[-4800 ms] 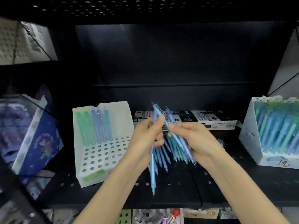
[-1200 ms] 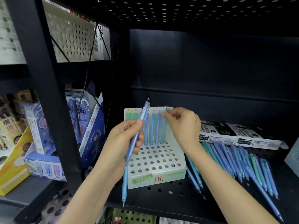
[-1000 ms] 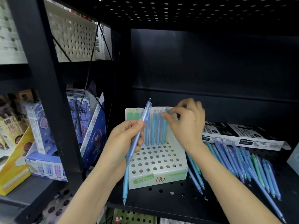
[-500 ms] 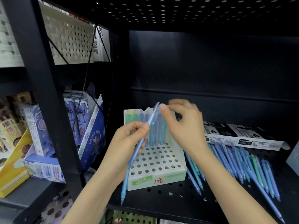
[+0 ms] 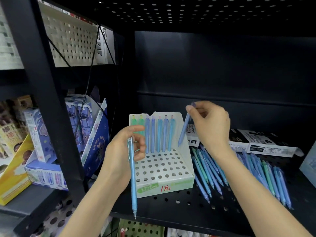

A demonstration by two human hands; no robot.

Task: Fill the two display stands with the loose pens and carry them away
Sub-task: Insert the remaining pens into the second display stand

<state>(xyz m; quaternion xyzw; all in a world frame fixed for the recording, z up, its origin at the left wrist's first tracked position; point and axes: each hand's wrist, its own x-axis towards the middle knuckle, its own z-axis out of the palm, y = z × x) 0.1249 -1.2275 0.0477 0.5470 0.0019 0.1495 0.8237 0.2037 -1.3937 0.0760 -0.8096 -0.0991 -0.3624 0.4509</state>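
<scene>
A white display stand [image 5: 164, 170] with a grid of holes sits on the black shelf; several green and blue pens stand in its back row. My left hand [image 5: 124, 156] grips a light blue pen [image 5: 133, 182] that hangs tip down in front of the stand. My right hand [image 5: 212, 127] pinches the top of a blue-violet pen [image 5: 183, 132], its tip over the stand's back right corner. Several loose pens [image 5: 239, 173] lie on the shelf to the right of the stand.
Black and white flat boxes [image 5: 256, 142] lie behind the loose pens. A pale box edge [image 5: 309, 165] shows at far right. A black shelf post [image 5: 42, 93] stands to the left, with blue cartoon boxes [image 5: 82, 124] and a yellow box [image 5: 12, 177] beyond it.
My right hand took one pen from my left hand and carried it right, over the stand's back right corner. My left hand dropped a little with its remaining pen.
</scene>
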